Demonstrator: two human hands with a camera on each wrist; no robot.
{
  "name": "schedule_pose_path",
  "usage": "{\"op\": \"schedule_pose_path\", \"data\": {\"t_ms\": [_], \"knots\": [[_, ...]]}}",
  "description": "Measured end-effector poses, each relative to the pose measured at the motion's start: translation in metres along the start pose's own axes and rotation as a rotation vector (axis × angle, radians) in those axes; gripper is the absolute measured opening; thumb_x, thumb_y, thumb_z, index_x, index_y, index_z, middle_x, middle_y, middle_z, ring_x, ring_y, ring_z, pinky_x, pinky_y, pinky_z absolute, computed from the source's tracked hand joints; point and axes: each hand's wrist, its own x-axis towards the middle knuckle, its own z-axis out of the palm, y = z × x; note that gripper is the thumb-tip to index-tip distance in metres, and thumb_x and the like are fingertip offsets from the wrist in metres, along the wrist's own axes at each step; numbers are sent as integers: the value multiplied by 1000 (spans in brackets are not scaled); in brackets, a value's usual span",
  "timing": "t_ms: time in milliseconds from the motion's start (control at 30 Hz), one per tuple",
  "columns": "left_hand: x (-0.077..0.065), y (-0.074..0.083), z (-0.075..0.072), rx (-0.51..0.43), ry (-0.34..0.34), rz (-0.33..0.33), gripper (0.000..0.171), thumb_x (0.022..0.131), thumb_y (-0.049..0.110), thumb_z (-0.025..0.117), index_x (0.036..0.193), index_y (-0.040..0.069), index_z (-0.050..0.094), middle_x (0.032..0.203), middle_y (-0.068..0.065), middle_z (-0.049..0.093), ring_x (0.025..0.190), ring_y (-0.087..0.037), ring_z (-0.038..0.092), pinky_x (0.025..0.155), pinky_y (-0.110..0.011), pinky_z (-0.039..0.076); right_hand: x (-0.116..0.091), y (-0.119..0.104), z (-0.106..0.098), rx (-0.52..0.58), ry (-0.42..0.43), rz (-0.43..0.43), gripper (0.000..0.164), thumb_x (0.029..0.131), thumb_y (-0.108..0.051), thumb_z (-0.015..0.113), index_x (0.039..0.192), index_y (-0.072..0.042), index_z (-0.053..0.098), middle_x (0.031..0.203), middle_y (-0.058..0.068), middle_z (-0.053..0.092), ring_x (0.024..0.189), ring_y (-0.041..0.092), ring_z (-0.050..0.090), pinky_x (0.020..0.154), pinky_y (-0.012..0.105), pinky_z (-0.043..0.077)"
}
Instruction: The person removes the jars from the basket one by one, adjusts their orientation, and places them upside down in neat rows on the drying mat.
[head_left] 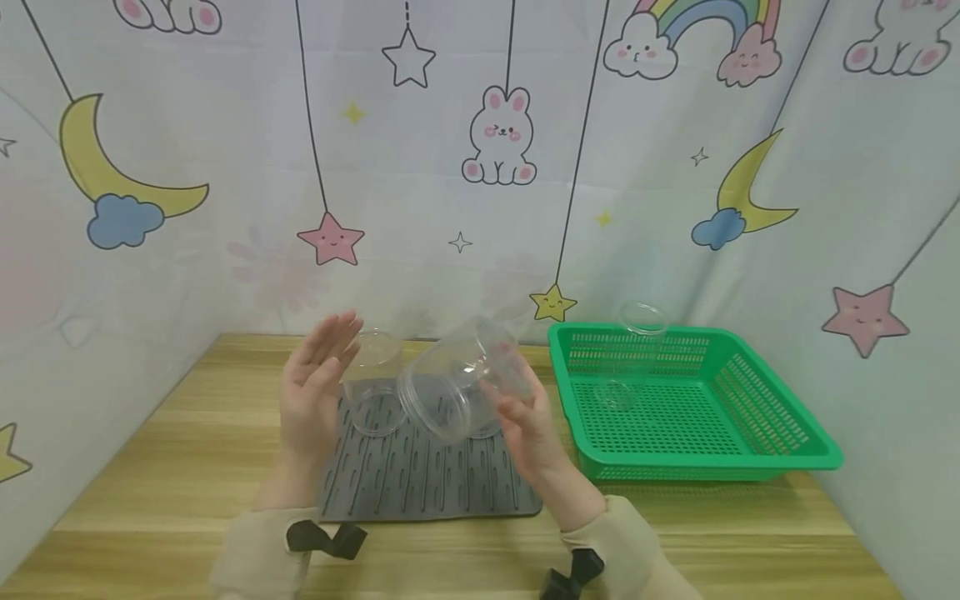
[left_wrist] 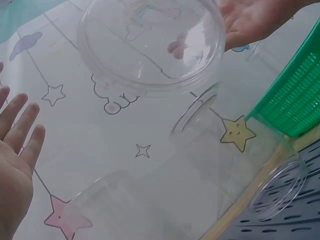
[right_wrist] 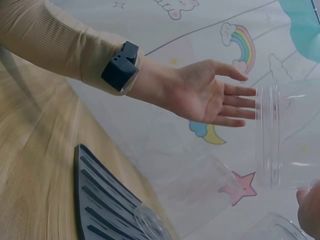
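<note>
A clear, wide plastic jar (head_left: 442, 392) is tilted in the air over the mat, its ringed end toward the lower left. My right hand (head_left: 536, 425) grips it from the right, fingers and thumb around its far end. My left hand (head_left: 311, 396) is raised to the left, fingers straight and palm turned toward the jar, holding nothing. In the right wrist view, the left fingertips overlap the ringed end of the jar (right_wrist: 295, 135). Behind it, another clear jar (head_left: 377, 342) stands upright on the grey ridged mat (head_left: 427, 492). A further clear jar (left_wrist: 277, 190) stands there too, mostly hidden in the head view.
To the right sits a green plastic basket (head_left: 705, 471) with slotted walls. Inside it stands a tall clear container (head_left: 633, 358), its rim above the basket's back edge. The wooden table (head_left: 150, 467) meets a printed curtain (head_left: 420, 183) at the back.
</note>
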Motion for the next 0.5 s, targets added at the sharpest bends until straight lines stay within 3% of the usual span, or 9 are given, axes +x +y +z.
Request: {"op": "schedule_pose_path", "data": {"t_ms": [133,267,400,500], "knots": [[0,4,-17,-6,27,9,41,96,-10,38,132,-2,55,133,-7,63,128,-20,56,108,-30,46,1,7,4,-55,12,21,115,65,-47,88,150,1,28,142,-1,49,125,13,52,109,26,44],[-2,6,-32,19,49,-28,40,96,-11,39,132,-2,55,134,-6,62,129,-19,55,107,-29,47,1,14,10,-110,-23,39,115,64,-47,88,150,0,28,138,-5,51,119,9,55,100,24,49],[-8,4,-50,84,121,-130,40,97,-9,42,133,1,56,133,0,63,127,-14,56,105,-25,47,0,20,18,-137,-52,79,113,65,-41,90,151,-2,28,144,3,44,119,10,54,93,23,52],[-15,1,-66,147,171,-251,40,99,-6,43,137,2,52,132,5,63,126,-10,56,104,-21,46,-1,24,23,-143,-63,110,113,65,-37,90,152,-3,26,151,11,37,122,13,52,93,24,53]]}}
